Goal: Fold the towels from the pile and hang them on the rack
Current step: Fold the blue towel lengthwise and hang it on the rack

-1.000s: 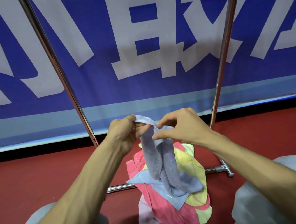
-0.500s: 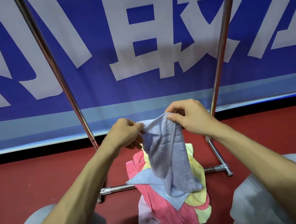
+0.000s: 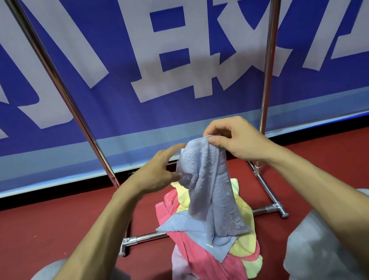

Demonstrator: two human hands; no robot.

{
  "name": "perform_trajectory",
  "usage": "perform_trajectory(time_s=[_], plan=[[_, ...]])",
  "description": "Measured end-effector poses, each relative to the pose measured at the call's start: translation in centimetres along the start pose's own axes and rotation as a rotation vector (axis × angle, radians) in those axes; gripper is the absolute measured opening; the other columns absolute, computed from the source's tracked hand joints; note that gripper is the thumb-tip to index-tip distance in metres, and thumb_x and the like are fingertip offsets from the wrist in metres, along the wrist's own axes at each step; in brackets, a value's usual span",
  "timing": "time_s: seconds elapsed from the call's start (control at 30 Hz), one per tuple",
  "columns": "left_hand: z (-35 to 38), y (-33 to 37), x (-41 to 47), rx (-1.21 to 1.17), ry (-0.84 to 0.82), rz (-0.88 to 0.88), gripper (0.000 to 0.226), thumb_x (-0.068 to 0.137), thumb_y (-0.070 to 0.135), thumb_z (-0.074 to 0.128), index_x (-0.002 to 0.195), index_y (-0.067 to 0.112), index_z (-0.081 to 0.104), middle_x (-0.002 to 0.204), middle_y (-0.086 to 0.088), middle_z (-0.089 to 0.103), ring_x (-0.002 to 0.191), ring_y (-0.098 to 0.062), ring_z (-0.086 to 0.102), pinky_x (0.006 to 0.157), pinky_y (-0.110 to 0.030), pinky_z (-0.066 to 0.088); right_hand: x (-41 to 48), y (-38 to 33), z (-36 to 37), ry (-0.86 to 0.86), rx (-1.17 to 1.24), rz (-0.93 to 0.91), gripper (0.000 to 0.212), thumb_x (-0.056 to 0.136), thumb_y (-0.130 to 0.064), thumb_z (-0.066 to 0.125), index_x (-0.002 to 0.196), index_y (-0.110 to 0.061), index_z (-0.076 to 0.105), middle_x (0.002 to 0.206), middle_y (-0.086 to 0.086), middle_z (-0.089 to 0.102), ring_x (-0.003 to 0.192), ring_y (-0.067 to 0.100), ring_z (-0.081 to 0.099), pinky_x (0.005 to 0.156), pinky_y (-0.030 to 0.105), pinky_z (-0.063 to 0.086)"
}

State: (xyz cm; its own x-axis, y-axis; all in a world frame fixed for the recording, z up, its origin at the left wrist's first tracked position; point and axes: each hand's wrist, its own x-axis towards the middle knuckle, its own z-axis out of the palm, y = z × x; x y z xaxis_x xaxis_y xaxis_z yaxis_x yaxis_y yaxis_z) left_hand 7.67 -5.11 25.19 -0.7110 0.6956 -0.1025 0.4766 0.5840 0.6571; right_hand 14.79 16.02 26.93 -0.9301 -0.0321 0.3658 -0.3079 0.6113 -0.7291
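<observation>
Right hand point(image 3: 233, 142) is doing all the holding for us here: thumb and curled fingers pinch the top edge of the lavender towel point(image 3: 211, 190). Our left hand point(image 3: 159, 171) sits with fingers loose and stretched out, index reaching toward the towel's upper left edge, gripping nothing as far as we can see. Biggest thing around is the rack point(image 3: 269, 41). Its two chrome uprights run out of the top of the shot, so the hanging bar is hidden from us, somewhere up and beyond both hands. Under that is the pile point(image 3: 209, 261) on the red floor point(image 3: 49, 228), pink, yellow and pale blue towels heaped across the rack's low front bar. The held towel hangs long axis straight down from the right-hand pinch, bunched, its tail low over the pile; touching or not, we can't tell. What the next move hangs on, we reckon: the free upper edge lies just to the right of the left hand. That makes the left hand the nearer one, and it only needs to close on that edge to spread the towel for folding.
</observation>
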Motion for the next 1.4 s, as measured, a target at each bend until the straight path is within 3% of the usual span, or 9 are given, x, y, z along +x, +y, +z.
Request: perform_trajectory(time_s=[0.17,0.3,0.53,0.67,0.8,0.97,1.07,1.23,1.4], plan=[[-0.6,0.2,0.2,-0.009,-0.051,0.041,0.093,0.084,0.006,0.067,0.143,0.054,0.014,0.153,0.005,0.022,0.143,-0.012,0.018,0.113,-0.031,0.027,-0.6,-0.6,-0.8,-0.122,0.077,-0.019,0.028,0.089,0.001,0.058,0.08,-0.024,0.065,0.074,-0.007,0.064,0.068,-0.001,0.057,0.07,0.017,0.045],[-0.4,1.1,0.3,-0.044,-0.128,0.16,0.096,0.08,-0.007,0.062,0.128,0.065,0.019,0.156,0.015,0.013,0.143,0.001,0.009,0.108,-0.024,0.023,-1.0,-0.7,-1.1,-0.211,0.099,-0.005,0.023,0.09,0.002,0.057,0.081,-0.018,0.066,0.076,0.002,0.065,0.069,0.005,0.055,0.069,0.022,0.045],[0.3,2.1,0.3,-0.21,-0.204,0.185,0.037,0.079,-0.011,0.062,0.099,0.02,0.066,0.112,0.021,0.065,0.117,-0.001,0.055,0.105,-0.024,0.038,-1.0,-1.0,-1.5,-0.182,0.146,-0.029,0.025,0.088,0.008,0.057,0.081,-0.015,0.066,0.072,-0.01,0.064,0.068,-0.004,0.058,0.068,0.01,0.043],[0.2,2.0,0.3,-0.255,-0.093,0.187,0.01,0.082,0.004,0.071,0.088,0.006,0.063,0.096,0.001,0.069,0.094,-0.013,0.063,0.098,-0.04,0.047,-0.8,-0.4,-1.7,-0.098,0.067,-0.03,0.022,0.088,0.007,0.057,0.082,-0.012,0.066,0.073,-0.007,0.064,0.066,-0.003,0.057,0.068,0.012,0.043],[-0.3,2.0,0.0,-0.28,0.04,0.178,0.018,0.08,0.009,0.075,0.081,0.006,0.056,0.077,-0.006,0.065,0.073,-0.016,0.057,0.07,-0.036,0.047,-0.3,0.8,-2.1,0.069,-0.059,0.016,0.019,0.086,-0.001,0.061,0.081,-0.018,0.069,0.078,-0.004,0.069,0.076,0.014,0.064,0.075,0.027,0.048],[-0.9,1.0,0.1,0.021,0.232,0.203,0.021,0.077,0.03,0.076,0.084,0.021,0.059,0.07,0.004,0.062,0.061,-0.009,0.049,0.06,-0.027,0.042,-0.2,0.9,-2.2,0.162,-0.135,0.044,0.025,0.085,-0.004,0.061,0.075,-0.026,0.066,0.071,-0.013,0.066,0.067,-0.001,0.056,0.07,0.015,0.043],[-1.4,0.8,0.0,0.245,0.309,0.217,0.016,0.084,0.032,0.071,0.092,0.021,0.063,0.077,0.009,0.06,0.069,-0.008,0.054,0.06,-0.018,0.039,-0.1,0.8,-2.2,0.22,-0.156,0.05,0.024,0.085,-0.005,0.062,0.074,-0.026,0.065,0.07,-0.011,0.066,0.067,0.001,0.056,0.068,0.014,0.042],[-1.8,0.0,-0.1,0.632,0.489,0.3,0.02,0.089,0.028,0.06,0.084,0.01,0.068,0.092,-0.003,0.058,0.087,-0.028,0.055,0.072,-0.036,0.04,-0.1,1.0,-2.0,0.223,-0.243,0.028,0.016,0.084,-0.003,0.062,0.086,-0.016,0.071,0.072,-0.014,0.065,0.071,-0.009,0.057,0.069,0.004,0.038],[-2.1,0.0,-0.5,0.405,0.413,0.157,0.026,0.091,0.036,0.059,0.079,0.013,0.056,0.119,-0.004,0.059,0.111,-0.022,0.054,0.091,-0.035,0.043,0.0,1.3,-2.4,0.255,-0.267,0.054,0.018,0.084,-0.007,0.065,0.097,-0.018,0.07,0.081,-0.006,0.067,0.08,0.005,0.061,0.074,0.002,0.039]])
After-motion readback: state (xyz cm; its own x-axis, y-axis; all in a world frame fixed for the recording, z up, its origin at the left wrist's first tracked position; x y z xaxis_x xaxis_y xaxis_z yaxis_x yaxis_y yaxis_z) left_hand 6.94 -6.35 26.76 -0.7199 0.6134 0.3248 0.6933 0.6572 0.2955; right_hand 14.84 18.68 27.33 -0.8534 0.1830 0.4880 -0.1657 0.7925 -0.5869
